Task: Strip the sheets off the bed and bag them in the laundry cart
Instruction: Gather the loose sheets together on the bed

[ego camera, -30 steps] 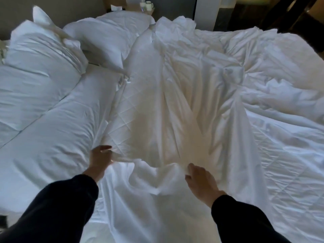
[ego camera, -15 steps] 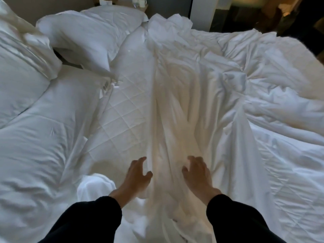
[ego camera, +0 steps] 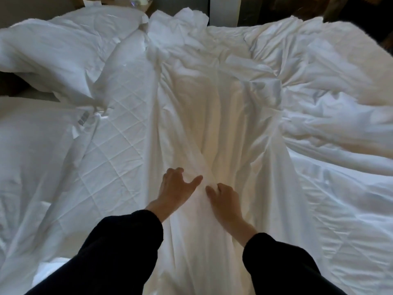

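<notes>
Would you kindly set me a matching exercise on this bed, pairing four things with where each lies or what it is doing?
Things:
1. right hand
2. quilted mattress pad
3. duvet
4. pillows

Places and states:
A. heaped at the far left
B. crumpled along the right of the bed
C. gripping a fold of the bunched sheet
D. laid bare, left of that sheet

Pairs: 1-C, 2-D, 3-B, 4-A.
</notes>
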